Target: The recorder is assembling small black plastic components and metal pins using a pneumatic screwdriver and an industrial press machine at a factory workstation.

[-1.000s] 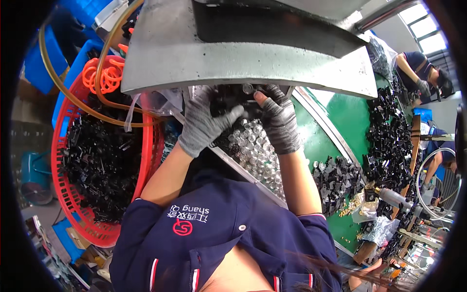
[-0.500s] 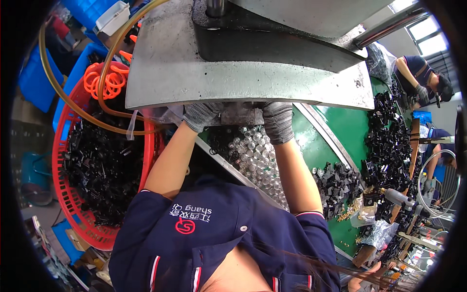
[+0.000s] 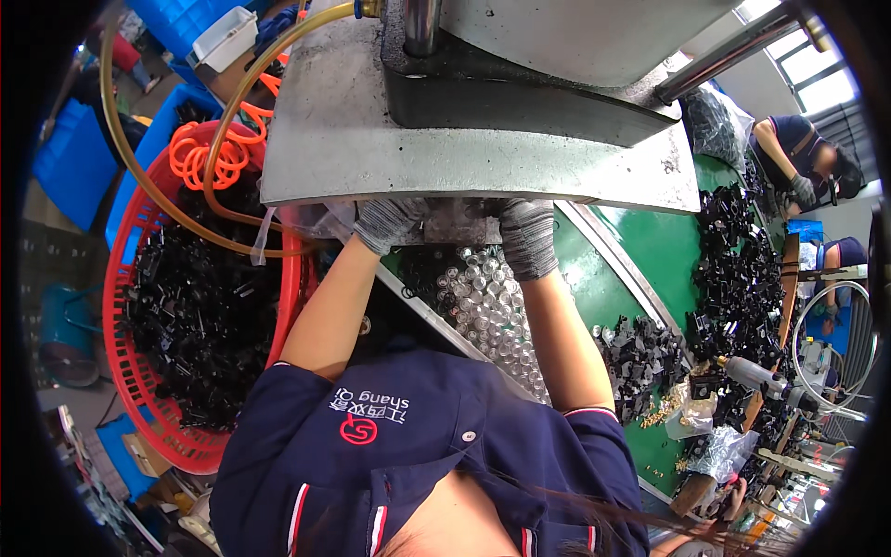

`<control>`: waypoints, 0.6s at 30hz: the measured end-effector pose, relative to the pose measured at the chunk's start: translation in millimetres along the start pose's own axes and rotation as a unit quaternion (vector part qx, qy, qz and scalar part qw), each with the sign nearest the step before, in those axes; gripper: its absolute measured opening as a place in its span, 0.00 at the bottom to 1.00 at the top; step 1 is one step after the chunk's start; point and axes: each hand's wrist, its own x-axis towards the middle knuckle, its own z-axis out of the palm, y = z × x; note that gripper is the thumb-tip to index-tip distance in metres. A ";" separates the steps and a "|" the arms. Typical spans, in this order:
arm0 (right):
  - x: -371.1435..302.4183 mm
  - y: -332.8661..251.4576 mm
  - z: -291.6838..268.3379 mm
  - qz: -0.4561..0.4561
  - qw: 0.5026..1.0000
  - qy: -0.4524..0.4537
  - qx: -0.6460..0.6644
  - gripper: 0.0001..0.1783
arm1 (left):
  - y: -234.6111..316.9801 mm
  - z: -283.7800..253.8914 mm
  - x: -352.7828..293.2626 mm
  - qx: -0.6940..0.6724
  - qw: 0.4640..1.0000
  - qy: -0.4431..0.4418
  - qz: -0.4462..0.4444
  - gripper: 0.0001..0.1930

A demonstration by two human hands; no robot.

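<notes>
The biggest worry is a pinch: the left hand (image 3: pixel 388 226) and the right hand (image 3: pixel 529 239), both in grey gloves, reach in under the front edge of a thick metal plate (image 3: pixel 343 158), so if something under there moved too soon, it could squash the fingers. A glove could also get caught on a hard edge. The plate hides the fingers, so I cannot tell how far open each grip is, or if it has hold of anything. A dark block (image 3: pixel 461 229) sits between the two hands, just below the plate's edge, and only its near part shows. The right arm is right beside a heap of clear round pieces (image 3: pixel 492 302), so a bump from it could make some roll away. All this is at a green counter (image 3: pixel 577 265) with metal strips (image 3: pixel 617 265) across it. Off to the right lie a pile of grey and black bits (image 3: pixel 640 353) and a bigger pile of black parts (image 3: pixel 738 278). On the left, a red basket (image 3: pixel 113 343) is full of black parts too, with an orange curly hose (image 3: pixel 190 165) by its far rim. Farther off on the right, another person (image 3: pixel 784 139) bends over near a bright window (image 3: pixel 821 74).
</notes>
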 end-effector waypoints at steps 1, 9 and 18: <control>0.9 0.1 2.7 -0.001 0.999 0.025 0.022 0.12 | 0.7 -5.2 5.9 0.008 1.000 0.015 0.006 0.29; -1.2 0.1 1.1 0.167 0.881 0.005 0.443 0.10 | 23.6 -62.7 54.1 -0.375 0.840 -0.257 -0.297 0.24; -6.5 -45.0 -70.4 0.217 0.796 -0.022 0.565 0.27 | 69.9 -111.8 83.3 -0.539 0.782 -0.142 -0.281 0.32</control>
